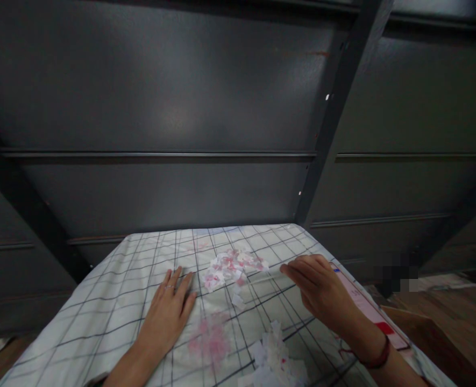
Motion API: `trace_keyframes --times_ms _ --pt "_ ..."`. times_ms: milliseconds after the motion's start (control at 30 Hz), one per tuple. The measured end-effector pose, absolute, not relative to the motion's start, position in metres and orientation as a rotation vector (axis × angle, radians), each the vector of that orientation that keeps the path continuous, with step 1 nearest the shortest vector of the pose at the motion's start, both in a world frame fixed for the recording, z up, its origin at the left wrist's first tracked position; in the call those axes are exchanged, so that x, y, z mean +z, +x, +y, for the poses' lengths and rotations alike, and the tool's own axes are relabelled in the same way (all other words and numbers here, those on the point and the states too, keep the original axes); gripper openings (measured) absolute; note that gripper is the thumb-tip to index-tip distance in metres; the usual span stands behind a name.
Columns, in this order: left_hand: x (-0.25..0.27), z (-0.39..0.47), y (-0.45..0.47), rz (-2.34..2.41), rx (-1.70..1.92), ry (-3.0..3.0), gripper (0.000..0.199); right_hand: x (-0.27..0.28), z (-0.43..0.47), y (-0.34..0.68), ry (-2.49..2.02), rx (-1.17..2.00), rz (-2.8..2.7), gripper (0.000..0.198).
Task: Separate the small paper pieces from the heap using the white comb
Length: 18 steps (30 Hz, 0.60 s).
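My left hand [172, 302] lies flat on a white checked cloth [112, 301], fingers a little apart, a ring on one of them. My right hand [317, 287] hovers at the right side with its fingertips pressed together; whatever may be between them cannot be made out. Between the hands, towards the back, is a pile of small white scraps [230, 266] with pink and red marks, paper-like in look. A second heap of white scraps [277, 361] lies at the front edge of the view. A blurred pink patch [211, 341] colours the cloth near my left hand.
A flat pink-faced object [361, 298] with a red block, like a phone, lies partly under my right forearm. Dark metal panels [173, 107] rise behind the cloth-covered surface. A brown cardboard box [431, 336] stands on the right.
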<state>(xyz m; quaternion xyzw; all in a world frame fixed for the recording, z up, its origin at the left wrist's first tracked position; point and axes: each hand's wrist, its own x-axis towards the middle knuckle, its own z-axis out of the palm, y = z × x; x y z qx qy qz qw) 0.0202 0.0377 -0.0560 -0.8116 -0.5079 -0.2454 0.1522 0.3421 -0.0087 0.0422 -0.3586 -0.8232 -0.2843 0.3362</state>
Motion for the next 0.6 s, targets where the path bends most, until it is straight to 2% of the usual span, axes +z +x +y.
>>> trace_keyframes --times_ms 600 --pt "-0.0566 0.0380 0.0208 -1.506 -0.707 -2.336 0.039 0.0516 -0.0141 0.3452 -0.861 -0.670 -2.137 0.034"
